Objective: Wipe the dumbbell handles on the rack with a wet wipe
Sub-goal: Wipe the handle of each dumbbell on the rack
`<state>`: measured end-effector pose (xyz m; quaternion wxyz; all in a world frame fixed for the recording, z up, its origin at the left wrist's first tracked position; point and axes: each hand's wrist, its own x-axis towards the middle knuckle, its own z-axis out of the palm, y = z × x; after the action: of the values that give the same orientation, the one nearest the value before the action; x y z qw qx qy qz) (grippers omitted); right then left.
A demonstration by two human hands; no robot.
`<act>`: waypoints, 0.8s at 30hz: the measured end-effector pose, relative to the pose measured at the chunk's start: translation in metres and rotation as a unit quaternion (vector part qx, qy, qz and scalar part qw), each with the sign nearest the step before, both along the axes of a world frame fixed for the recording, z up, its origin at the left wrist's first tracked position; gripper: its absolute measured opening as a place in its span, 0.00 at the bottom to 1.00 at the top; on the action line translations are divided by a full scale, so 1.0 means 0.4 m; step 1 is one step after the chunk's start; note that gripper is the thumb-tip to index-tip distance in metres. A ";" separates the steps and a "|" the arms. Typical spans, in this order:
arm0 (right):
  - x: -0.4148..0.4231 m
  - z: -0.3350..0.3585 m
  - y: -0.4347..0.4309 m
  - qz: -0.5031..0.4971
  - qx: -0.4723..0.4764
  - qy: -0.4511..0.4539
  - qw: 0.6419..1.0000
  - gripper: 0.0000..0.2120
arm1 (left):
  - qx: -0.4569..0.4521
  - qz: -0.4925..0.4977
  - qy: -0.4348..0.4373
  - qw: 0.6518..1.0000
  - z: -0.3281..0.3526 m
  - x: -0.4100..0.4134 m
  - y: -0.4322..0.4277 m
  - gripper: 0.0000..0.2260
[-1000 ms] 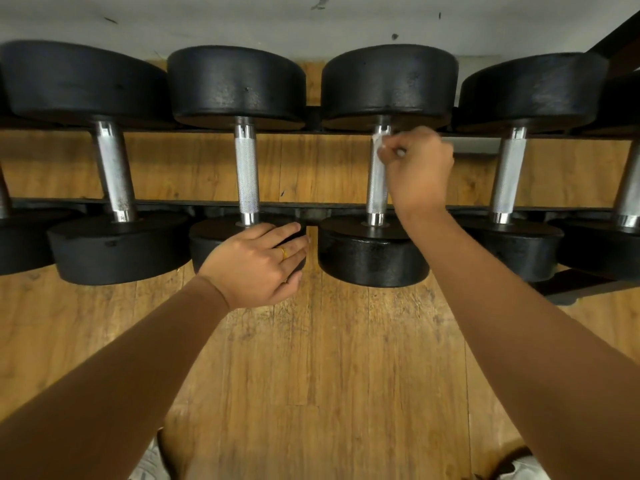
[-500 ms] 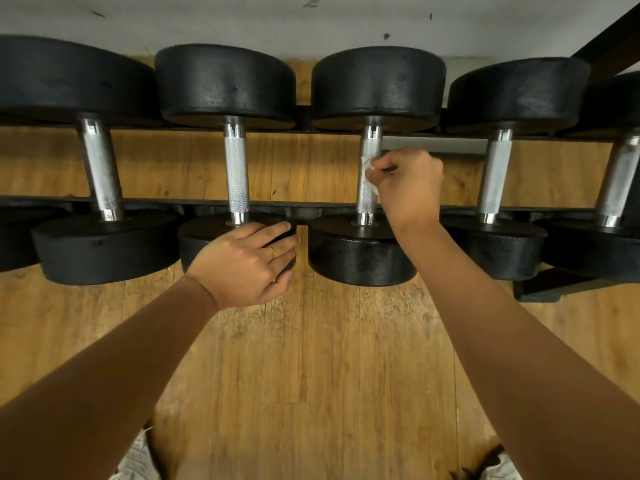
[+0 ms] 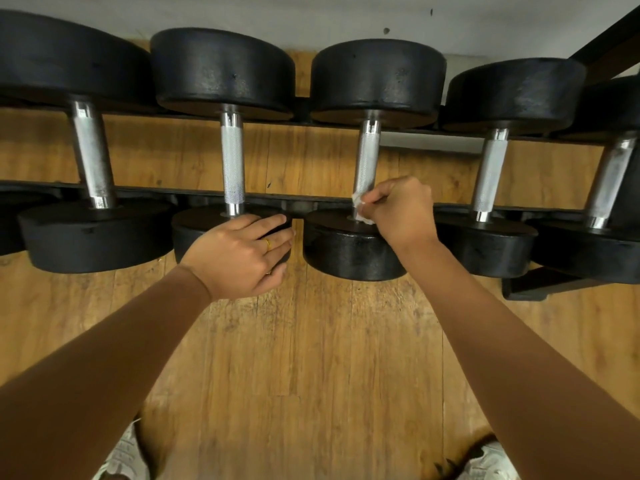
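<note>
1. Holds a crumpled white wet wipe (image 3: pixel 360 206) in the right hand (image 3: pixel 401 211), with the fingers curled tight round it and the knuckles turned upward.
2. Presses that wipe against the lowest part of the third handle (image 3: pixel 367 157) from the left, right where the knurled steel meets the near head (image 3: pixel 346 252) of its dumbbell; touches both the handle and the top of that head with the wipe.
3. Rests the left hand (image 3: pixel 239 254) flat on the near head of the second dumbbell (image 3: pixel 194 237), with the fingers straight, close together and pointing right, gripping nothing.
4. Wears a gold ring (image 3: pixel 267 244) on one finger of the left hand.
5. Leans over a black rack (image 3: pixel 194 195) with five dumbbells laid side by side across its two rails, with the handles running away from the camera and the round black heads hanging past each rail.
6. Stands on a scuffed wooden floor (image 3: pixel 311 358), with one light shoe (image 3: pixel 128 455) at the bottom left and the other barely in view at the bottom right.
7. Faces a pale wall (image 3: pixel 346 15) behind the far heads.
</note>
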<state>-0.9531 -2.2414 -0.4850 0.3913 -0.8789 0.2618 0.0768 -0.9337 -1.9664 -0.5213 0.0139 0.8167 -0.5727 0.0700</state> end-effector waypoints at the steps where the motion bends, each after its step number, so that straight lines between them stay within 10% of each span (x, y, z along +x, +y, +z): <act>1: -0.002 0.000 -0.001 0.010 0.003 0.020 1.000 0.04 | 0.001 0.000 0.000 1.000 0.000 0.000 0.001 0.22; 7: 0.041 0.034 -0.011 0.077 -0.072 -0.025 0.994 0.07 | -0.001 -0.001 -0.005 1.000 -0.001 0.000 0.001 0.21; 12: 0.107 0.022 -0.020 -0.054 -0.088 -0.170 0.980 0.10 | -0.003 0.001 -0.005 1.000 -0.005 0.000 0.003 0.22; 24: 0.071 0.017 0.004 0.030 -0.151 -0.091 0.984 0.07 | 0.000 0.005 -0.002 1.000 -0.010 -0.001 0.004 0.21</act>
<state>-0.9248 -2.2397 -0.4783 0.2742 -0.9385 0.2074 -0.0326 -0.9342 -1.9646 -0.5255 0.0126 0.8195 -0.5685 0.0713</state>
